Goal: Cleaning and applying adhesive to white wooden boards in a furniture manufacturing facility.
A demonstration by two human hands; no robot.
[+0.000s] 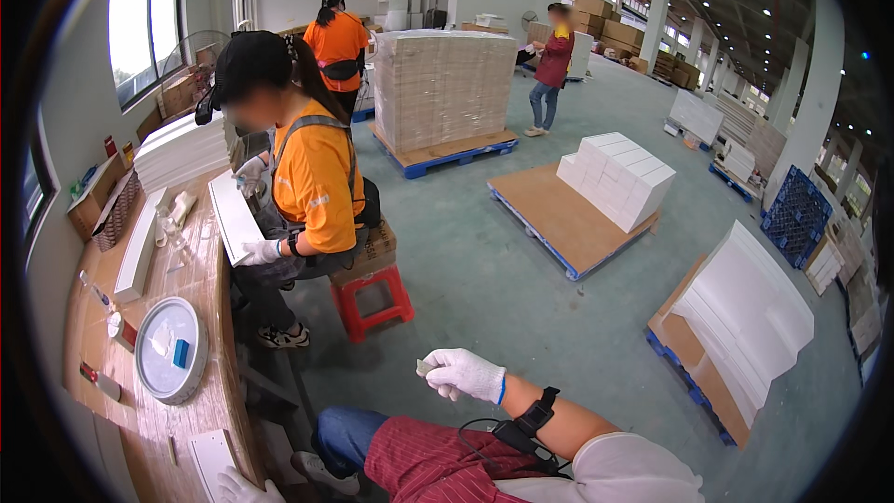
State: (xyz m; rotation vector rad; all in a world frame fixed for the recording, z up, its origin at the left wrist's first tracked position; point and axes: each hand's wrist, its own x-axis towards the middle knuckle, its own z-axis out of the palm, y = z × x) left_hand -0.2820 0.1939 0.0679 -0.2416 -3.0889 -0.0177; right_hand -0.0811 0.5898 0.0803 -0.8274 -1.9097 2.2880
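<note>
My right hand (466,375), in a white knit glove, is raised above the floor beside my lap. Its thumb and fingers pinch a small greyish piece (425,368), too small to name. At the lower edge, my left hand (244,488), gloved too and partly cut off, lies with its fingers spread on a white panel (210,450) at the table's edge. Farther along the table (102,368) sits a round grey lid or tub (166,382) bearing a blue block (181,352). A scraper with a red and black handle (100,380) lies to its left.
A co-worker in orange (317,177) sits by the table, holding a white panel (235,219). A red stool (371,303) is beneath them. Pallets hold white boxes (619,177), a wrapped stack (442,88) and white sheets (745,307). Two more people stand farther back.
</note>
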